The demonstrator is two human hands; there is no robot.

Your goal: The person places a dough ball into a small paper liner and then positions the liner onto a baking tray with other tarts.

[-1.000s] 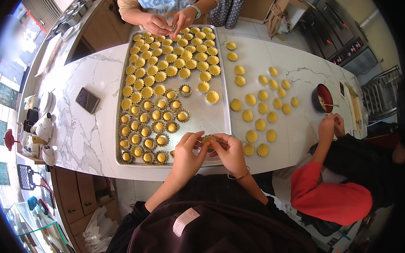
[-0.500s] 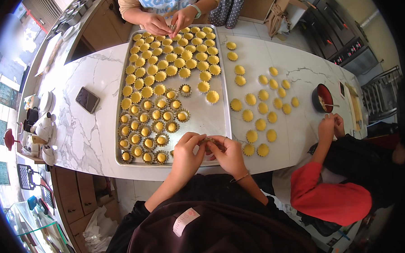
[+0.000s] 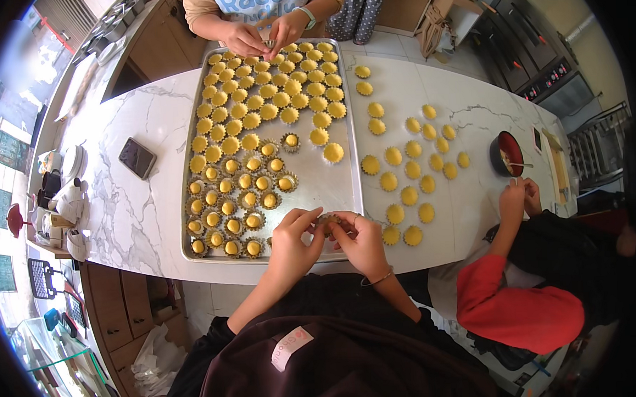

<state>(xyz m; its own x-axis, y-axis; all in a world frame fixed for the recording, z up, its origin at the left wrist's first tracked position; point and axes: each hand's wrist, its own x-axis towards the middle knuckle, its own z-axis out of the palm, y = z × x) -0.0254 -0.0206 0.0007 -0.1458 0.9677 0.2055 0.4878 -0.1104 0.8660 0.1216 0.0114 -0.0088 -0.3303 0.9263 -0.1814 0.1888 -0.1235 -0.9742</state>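
My left hand (image 3: 298, 236) and my right hand (image 3: 360, 240) meet over the near edge of a large metal tray (image 3: 316, 183). Between their fingertips they pinch a small fluted tart mould (image 3: 327, 219); its inside is mostly hidden by the thumbs and fingers. To the left of my hands, several dark fluted moulds hold round yellow dough balls (image 3: 249, 199). Farther up the tray stand rows of moulds lined with yellow dough (image 3: 282, 99).
Across the table a co-worker's hands (image 3: 261, 41) hold a small mould over the tray. More dough-lined moulds (image 3: 412, 169) stand right of it. At the far right, another person's hands (image 3: 520, 197) are beside a dark bowl (image 3: 506, 155) with a spoon. A phone (image 3: 137, 157) lies left.
The mould between my fingers has shifted slightly, and my fingers have changed their place on it a little. The trays and the lined moulds look the same.
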